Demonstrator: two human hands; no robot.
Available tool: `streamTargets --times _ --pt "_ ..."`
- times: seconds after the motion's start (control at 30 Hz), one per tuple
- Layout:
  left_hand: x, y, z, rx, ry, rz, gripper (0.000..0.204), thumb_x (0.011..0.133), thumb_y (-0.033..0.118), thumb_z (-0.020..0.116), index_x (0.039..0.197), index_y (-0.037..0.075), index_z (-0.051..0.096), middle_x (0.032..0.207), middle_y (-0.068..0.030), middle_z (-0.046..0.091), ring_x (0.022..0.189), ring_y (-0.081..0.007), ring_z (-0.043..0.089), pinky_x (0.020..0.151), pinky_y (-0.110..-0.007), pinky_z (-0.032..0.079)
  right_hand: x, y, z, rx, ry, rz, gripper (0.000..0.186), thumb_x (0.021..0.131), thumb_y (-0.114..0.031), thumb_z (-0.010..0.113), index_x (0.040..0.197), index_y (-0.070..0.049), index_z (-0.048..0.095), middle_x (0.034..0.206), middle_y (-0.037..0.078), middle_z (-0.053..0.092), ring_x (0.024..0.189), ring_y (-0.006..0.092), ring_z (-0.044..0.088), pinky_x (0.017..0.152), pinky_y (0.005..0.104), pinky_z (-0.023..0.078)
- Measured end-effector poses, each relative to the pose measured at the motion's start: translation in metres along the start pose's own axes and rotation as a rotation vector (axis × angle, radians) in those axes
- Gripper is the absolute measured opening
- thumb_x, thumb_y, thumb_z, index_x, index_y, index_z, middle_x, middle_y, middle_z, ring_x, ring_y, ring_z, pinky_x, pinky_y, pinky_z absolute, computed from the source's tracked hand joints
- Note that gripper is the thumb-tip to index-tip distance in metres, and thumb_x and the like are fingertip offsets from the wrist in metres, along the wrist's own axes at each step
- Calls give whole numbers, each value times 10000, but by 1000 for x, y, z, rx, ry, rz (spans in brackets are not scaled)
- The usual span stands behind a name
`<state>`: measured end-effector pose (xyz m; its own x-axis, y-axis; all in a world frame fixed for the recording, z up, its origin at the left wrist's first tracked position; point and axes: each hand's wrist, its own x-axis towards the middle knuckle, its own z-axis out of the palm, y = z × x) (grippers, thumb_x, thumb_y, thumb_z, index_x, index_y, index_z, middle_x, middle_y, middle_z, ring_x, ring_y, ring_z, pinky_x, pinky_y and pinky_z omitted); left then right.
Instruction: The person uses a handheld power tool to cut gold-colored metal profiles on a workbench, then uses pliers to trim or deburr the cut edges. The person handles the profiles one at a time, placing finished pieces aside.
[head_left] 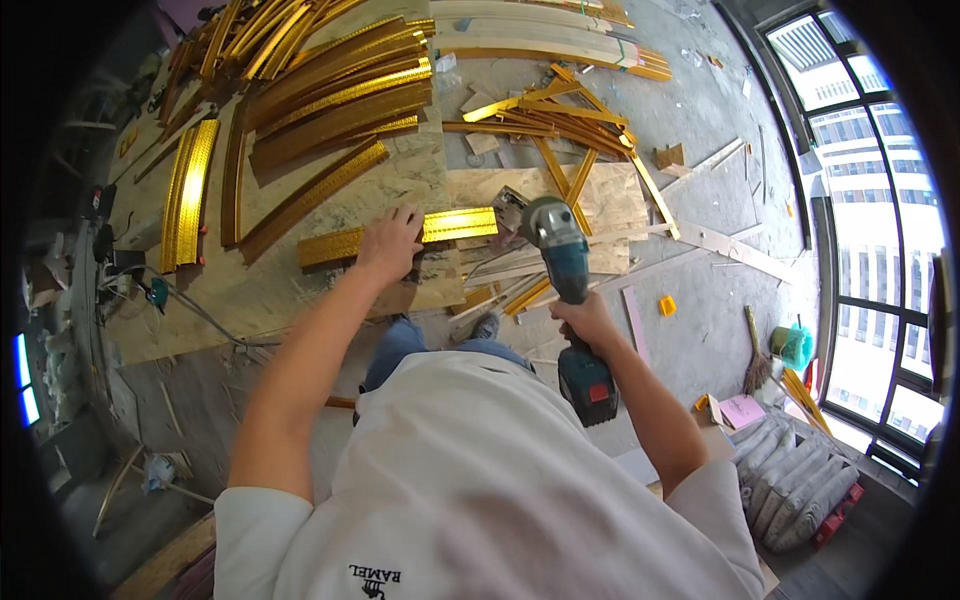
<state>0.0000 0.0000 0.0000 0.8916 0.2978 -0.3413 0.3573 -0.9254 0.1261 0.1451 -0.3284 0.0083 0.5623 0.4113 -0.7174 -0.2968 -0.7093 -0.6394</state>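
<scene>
My left hand (391, 243) lies across a short gold moulding strip (462, 225) on the wooden board, its fingers over the strip's far edge, holding it down. In my right hand (590, 322) is a teal and black cordless angle grinder (566, 270), gripped round the handle, with its battery toward me. The grinder's head is just right of the strip's right end, with a small gap visible between them. Its disc cannot be made out. A small dark metal piece (511, 199) sits beside the grinder's head.
Gold mouldings (345, 100) are piled on the plywood worktop (285, 290) at the far left. More strips (545, 115) lie crossed beyond the grinder. A cable (200, 305) runs over the worktop's left part. Offcuts, a yellow piece (668, 306) and a broom (757, 360) are on the floor at right.
</scene>
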Motion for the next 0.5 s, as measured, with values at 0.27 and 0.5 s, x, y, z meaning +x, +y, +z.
streamTargets --times 0.27,0.5 --pt "19 -43 5 -250 186 -37 460 998 323 536 1375 61 504 1302 -150 552 1216 -347 510 1012 -453 451 -23 51 -1 54 139 104 199 792 -187 727 814 -5 649 702 65 647 506 144 588 458 308 477" --pt "11 -55 14 -114 249 -48 508 922 160 667 1393 96 487 1351 -132 514 1280 -320 467 1067 -431 403 -48 68 16 227 154 131 182 809 -155 728 872 -5 645 754 74 662 512 137 585 449 308 475"
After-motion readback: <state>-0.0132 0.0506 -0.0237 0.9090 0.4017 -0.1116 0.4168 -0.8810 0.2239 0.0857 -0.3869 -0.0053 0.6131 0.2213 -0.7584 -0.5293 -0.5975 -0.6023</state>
